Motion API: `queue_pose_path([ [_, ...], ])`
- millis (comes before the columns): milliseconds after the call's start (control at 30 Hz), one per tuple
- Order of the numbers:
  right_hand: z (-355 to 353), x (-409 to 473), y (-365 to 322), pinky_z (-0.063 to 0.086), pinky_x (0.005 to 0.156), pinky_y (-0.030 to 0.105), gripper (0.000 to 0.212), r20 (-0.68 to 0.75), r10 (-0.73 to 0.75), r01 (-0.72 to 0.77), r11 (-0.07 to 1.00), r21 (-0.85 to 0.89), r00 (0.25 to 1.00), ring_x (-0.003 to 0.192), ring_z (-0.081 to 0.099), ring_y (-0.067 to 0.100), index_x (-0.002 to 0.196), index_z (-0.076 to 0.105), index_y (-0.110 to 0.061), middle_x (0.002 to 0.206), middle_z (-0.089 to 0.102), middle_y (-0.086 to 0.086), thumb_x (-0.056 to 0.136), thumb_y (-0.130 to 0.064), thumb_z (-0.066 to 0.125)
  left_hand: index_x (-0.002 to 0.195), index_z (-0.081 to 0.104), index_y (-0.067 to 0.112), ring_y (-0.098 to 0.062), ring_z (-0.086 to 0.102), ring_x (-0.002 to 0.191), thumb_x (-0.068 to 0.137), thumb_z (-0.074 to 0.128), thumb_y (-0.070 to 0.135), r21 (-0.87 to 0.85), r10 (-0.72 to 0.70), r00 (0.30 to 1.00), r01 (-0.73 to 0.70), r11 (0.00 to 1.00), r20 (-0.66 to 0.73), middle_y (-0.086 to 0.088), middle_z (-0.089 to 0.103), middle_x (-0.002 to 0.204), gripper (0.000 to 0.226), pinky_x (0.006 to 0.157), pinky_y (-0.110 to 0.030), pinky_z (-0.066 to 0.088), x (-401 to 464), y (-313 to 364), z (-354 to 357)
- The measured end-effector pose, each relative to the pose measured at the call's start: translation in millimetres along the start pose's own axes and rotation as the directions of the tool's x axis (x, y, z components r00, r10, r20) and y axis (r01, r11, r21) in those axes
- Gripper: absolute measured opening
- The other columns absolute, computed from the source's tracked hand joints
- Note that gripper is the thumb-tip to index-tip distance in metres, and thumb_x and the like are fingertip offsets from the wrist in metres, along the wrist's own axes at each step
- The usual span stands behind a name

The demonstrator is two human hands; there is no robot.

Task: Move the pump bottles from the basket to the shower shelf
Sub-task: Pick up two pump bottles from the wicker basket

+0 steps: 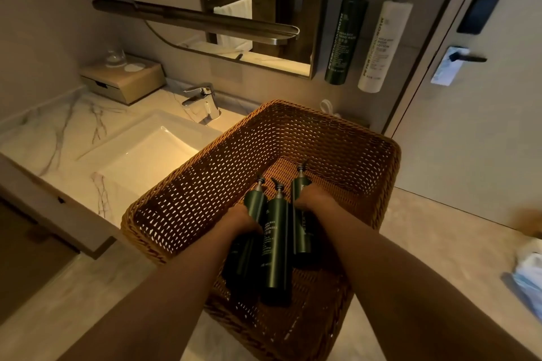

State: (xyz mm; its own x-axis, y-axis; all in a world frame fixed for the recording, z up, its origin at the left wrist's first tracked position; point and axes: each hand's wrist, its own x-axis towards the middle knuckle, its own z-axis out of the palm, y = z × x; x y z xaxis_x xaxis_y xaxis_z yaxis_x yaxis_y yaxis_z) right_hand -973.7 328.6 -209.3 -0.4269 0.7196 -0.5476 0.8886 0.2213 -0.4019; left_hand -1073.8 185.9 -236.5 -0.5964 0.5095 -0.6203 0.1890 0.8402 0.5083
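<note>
Pump bottles: three dark green bottles are lying inside the wicker basket (337,138), pumps pointing away.
Left bottle (254,208): the left hand (242,218) is wrapping around it.
Middle bottle (277,243): lying loose between the hands.
Right bottle (299,220): the right hand (311,199) is gripping it.
Surroundings: the basket is sitting beside a marble sink (146,149); two more bottles are hanging on the wall.

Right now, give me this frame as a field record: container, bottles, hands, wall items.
container: wicker basket, beside the sink
bottles in basket: three dark green pump bottles
left hand: gripping left bottle
right hand: gripping right bottle
middle bottle: not gripped
wall: dark bottle, white bottle
shower shelf: not visible
</note>
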Motion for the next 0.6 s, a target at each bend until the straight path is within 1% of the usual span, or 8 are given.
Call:
queue_pose_path([
  [100,11.4,8.1,2.4,0.046,0.080,0.034,0.059,0.009,0.063,-0.064,0.996,0.070,0.998,0.109,0.056,0.029,0.133,0.042,-0.005,0.125,0.053,0.017,0.083,-0.025,0.067,0.128,0.041,0.004,-0.036,0.057,0.110,0.070,0.077,0.016,-0.051,-0.006,1.000,0.006,0.999,0.003,-0.021,0.052,0.126,0.070,0.095,-0.050,0.050,2.9,-0.9,-0.8],
  [167,16.3,12.8,2.7,0.049,0.081,0.035,0.062,0.014,0.078,-0.079,0.990,0.114,0.997,0.108,0.057,0.030,0.132,0.043,-0.004,0.126,0.053,0.018,0.081,-0.029,0.069,0.128,0.039,0.005,-0.038,0.055,0.111,0.069,0.077,0.014,-0.083,-0.003,1.000,0.001,0.997,-0.025,-0.021,0.050,0.127,0.071,0.094,-0.051,0.050,2.0,0.6,-4.3],
  [267,16.7,16.7,3.1,0.045,0.062,0.033,0.065,0.016,0.108,-0.109,0.973,0.205,0.994,0.094,0.057,0.028,0.131,0.042,-0.005,0.124,0.053,0.018,0.077,-0.026,0.073,0.128,0.037,0.008,-0.037,0.055,0.110,0.068,0.078,0.013,-0.091,0.059,0.994,-0.068,0.994,-0.091,-0.020,0.050,0.126,0.073,0.091,-0.049,0.052,-4.1,6.4,-13.4],
  [300,16.4,18.3,3.4,0.046,0.063,0.034,0.066,0.021,0.113,-0.115,0.967,0.228,0.993,0.095,0.056,0.029,0.131,0.041,-0.005,0.124,0.053,0.018,0.076,-0.024,0.074,0.129,0.037,0.009,-0.036,0.056,0.110,0.068,0.078,0.013,-0.079,0.101,0.988,-0.111,0.991,-0.113,-0.019,0.051,0.125,0.073,0.091,-0.049,0.052,-7.7,9.2,-17.1],
  [400,17.0,21.4,3.3,0.049,0.086,0.042,0.067,0.011,0.095,-0.095,0.964,0.249,0.995,0.112,0.055,0.035,0.132,0.040,-0.004,0.127,0.051,0.020,0.077,-0.021,0.074,0.131,0.037,0.013,-0.030,0.057,0.107,0.067,0.079,0.016,-0.044,0.248,0.951,-0.259,0.965,-0.183,-0.014,0.054,0.124,0.077,0.091,-0.046,0.052,-21.6,16.0,-28.9],
  [467,13.4,18.7,-1.1,0.049,0.089,0.043,0.064,-0.049,0.053,-0.038,0.962,0.269,0.997,0.111,0.056,0.035,0.130,0.043,-0.005,0.125,0.054,0.019,0.078,-0.025,0.074,0.132,0.036,0.016,-0.025,0.058,0.100,0.065,0.080,0.018,-0.063,0.323,0.917,-0.346,0.936,-0.235,-0.012,0.056,0.123,0.080,0.087,-0.042,0.054,-33.6,17.4,-37.1],
  [533,0.5,12.3,-10.9,0.052,0.091,0.044,0.059,-0.135,-0.019,0.059,0.954,0.295,0.991,0.108,0.059,0.034,0.127,0.047,-0.006,0.122,0.058,0.018,0.079,-0.029,0.073,0.134,0.035,0.018,-0.023,0.060,0.096,0.064,0.081,0.020,-0.092,0.365,0.882,-0.408,0.908,-0.299,-0.009,0.058,0.121,0.084,0.082,-0.040,0.055,-47.0,17.3,-46.3],
  [600,-20.8,-0.9,-23.7,0.051,0.092,0.046,0.059,-0.200,-0.095,0.159,0.928,0.338,0.975,0.106,0.060,0.033,0.126,0.047,-0.006,0.121,0.059,0.017,0.078,-0.030,0.072,0.135,0.035,0.021,-0.018,0.059,0.092,0.063,0.081,0.022,-0.118,0.399,0.843,-0.466,0.877,-0.359,-0.007,0.057,0.121,0.085,0.076,-0.034,0.054,-61.6,17.2,-56.1],
])
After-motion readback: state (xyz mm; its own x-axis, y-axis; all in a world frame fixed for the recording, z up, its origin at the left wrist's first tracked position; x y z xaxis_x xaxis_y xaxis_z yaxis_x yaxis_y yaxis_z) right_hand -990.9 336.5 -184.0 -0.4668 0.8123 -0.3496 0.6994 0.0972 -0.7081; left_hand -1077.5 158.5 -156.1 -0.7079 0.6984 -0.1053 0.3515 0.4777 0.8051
